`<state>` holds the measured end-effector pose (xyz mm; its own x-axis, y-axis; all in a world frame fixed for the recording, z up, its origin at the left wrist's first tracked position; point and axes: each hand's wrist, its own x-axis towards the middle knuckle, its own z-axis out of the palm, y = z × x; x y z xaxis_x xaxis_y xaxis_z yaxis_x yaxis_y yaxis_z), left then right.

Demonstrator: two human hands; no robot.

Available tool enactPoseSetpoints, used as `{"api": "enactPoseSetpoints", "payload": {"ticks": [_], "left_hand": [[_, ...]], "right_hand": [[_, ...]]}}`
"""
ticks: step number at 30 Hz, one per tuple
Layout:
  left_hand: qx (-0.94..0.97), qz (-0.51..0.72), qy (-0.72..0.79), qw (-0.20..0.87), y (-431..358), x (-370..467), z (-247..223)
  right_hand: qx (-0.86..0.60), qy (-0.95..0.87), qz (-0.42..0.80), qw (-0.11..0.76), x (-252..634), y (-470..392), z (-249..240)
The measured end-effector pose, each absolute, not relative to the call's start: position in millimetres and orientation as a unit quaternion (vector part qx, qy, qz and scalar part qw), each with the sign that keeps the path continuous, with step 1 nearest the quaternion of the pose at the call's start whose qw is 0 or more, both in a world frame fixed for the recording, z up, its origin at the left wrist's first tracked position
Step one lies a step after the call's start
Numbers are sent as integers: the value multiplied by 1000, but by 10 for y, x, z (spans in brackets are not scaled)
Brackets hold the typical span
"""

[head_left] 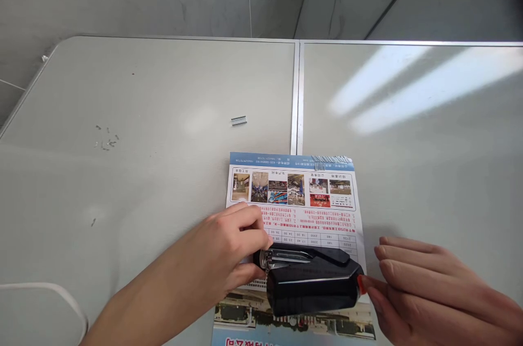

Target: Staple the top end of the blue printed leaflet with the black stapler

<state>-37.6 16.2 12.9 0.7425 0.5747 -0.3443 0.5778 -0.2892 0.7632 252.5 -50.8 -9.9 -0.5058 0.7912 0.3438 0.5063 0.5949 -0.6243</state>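
A black stapler (314, 289) lies on its side over a printed leaflet (351, 207), its metal staple channel showing along the upper side. My left hand (235, 245) is closed around the stapler's left end, with the thumb below and the fingers above. At the other end, the thumb and index finger of my right hand (437, 286) pinch a small red part (361, 284) of the stapler; the remaining fingers are stretched out. Rows of staples (333, 160) run along the leaflet's top right edge. What lies under the left fingertips is hidden.
A short strip of staples (239, 121) lies on the pale table (183, 84) beyond the leaflet. Several bent loose staples (108, 143) are scattered at the left. A metal-edged seam (297, 95) divides the tabletop, and a white cord (53, 287) curves at lower left.
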Motion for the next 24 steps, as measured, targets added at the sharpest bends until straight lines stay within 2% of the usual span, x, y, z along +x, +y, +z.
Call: {"api": "enactPoseSetpoints", "payload": {"ticks": [11, 24], "left_hand": [[807, -9, 364, 465, 148, -393, 122], [812, -29, 366, 453, 146, -399, 146]], "right_hand": [[-367, -855, 229, 287, 2568, -528, -107], [-386, -840, 228, 305, 2561, -510, -73]]}}
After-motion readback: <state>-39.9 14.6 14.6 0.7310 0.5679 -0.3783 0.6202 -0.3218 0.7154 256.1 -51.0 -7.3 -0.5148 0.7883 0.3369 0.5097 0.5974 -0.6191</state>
